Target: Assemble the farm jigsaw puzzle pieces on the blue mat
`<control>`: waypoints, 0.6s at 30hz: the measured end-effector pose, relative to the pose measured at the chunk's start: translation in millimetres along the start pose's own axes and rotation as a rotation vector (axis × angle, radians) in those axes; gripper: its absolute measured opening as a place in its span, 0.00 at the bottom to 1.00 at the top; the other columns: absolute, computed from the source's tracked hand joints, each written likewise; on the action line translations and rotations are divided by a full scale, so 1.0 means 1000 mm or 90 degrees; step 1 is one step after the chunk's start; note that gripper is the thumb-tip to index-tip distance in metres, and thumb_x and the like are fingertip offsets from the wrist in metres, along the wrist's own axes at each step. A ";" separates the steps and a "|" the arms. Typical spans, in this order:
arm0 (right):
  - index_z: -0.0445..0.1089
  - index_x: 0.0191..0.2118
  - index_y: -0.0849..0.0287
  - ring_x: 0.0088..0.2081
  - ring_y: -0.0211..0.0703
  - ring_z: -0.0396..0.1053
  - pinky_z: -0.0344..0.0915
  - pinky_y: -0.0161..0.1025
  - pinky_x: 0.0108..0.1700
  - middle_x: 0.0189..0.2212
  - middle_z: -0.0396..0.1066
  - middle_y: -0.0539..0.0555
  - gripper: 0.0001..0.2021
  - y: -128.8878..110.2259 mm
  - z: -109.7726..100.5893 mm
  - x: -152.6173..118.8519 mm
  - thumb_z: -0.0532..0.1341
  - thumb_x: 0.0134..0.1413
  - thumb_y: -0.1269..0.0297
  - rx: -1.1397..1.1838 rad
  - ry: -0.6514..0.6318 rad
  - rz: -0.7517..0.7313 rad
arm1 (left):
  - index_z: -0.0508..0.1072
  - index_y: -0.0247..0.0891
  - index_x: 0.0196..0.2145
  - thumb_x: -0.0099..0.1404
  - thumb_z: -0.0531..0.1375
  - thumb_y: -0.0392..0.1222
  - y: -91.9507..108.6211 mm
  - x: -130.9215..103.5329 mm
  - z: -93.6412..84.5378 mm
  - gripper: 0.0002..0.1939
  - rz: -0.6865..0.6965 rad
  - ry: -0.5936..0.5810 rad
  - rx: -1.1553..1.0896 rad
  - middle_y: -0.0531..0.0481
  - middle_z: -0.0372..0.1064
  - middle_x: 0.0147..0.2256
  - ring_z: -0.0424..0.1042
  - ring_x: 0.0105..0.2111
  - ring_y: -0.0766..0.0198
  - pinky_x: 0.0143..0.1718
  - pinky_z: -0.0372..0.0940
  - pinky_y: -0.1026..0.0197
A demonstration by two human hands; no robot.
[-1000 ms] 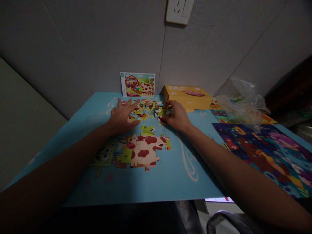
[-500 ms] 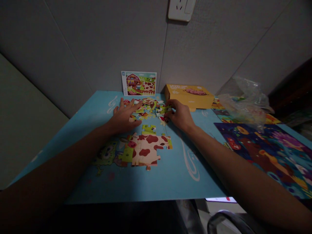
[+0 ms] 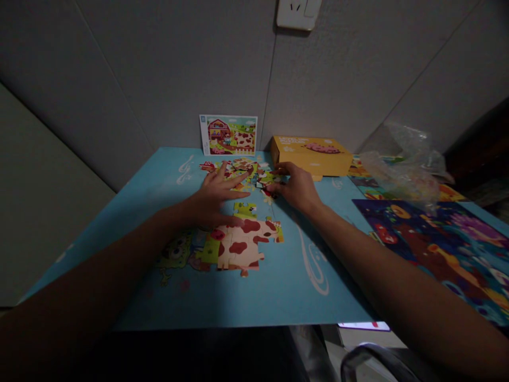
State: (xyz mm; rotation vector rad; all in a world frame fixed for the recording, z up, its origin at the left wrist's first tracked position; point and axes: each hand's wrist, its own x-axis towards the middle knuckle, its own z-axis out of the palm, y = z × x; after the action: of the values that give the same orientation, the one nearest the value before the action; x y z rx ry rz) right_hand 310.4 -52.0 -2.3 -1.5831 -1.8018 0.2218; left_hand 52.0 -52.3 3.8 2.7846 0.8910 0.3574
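My left hand [image 3: 212, 200] is open with its fingers spread, hovering over the near left side of a heap of loose jigsaw pieces [image 3: 240, 165]. Its thumb reaches across the upper part of a joined puzzle section [image 3: 238, 246] showing a white cow with red-brown patches. At the heap's right edge, my right hand [image 3: 298, 185] is curled, with thumb and forefinger closed around a puzzle piece [image 3: 270, 179]; the fingers partly hide it. A green piece [image 3: 244, 209] juts up from the top of the cow section.
A farm picture card [image 3: 230, 136] leans against the wall behind the heap. Right of it lies a yellow box [image 3: 314, 155]. Clear plastic wrap [image 3: 409, 170] and a dark blue sea-themed puzzle [image 3: 433, 249] occupy the right of the blue table [image 3: 278, 302].
My left hand has moved right and slightly nearer, so its thumb now overlaps the cow section. My right hand stays at the heap's right edge. The view has shifted slightly.
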 end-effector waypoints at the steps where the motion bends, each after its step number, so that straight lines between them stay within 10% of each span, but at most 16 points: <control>1: 0.71 0.49 0.64 0.46 0.55 0.73 0.67 0.49 0.49 0.44 0.77 0.60 0.28 0.000 -0.001 0.000 0.73 0.39 0.65 0.001 0.005 -0.006 | 0.68 0.44 0.60 0.54 0.65 0.65 0.002 0.000 0.001 0.40 0.019 -0.017 -0.006 0.41 0.43 0.69 0.26 0.67 0.27 0.58 0.32 0.21; 18: 0.77 0.42 0.62 0.32 0.42 0.68 0.67 0.42 0.36 0.40 0.73 0.57 0.18 -0.001 -0.003 0.001 0.69 0.40 0.69 0.229 -0.104 -0.044 | 0.72 0.48 0.54 0.58 0.67 0.55 0.010 -0.002 0.002 0.27 0.118 -0.094 -0.076 0.44 0.61 0.62 0.61 0.62 0.46 0.64 0.42 0.38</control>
State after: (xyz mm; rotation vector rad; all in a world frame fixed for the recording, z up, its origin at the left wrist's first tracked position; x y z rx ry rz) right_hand 311.0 -52.6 0.8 -1.2771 -1.8133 0.6206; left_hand 56.4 -62.0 4.2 2.7463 0.5608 0.2210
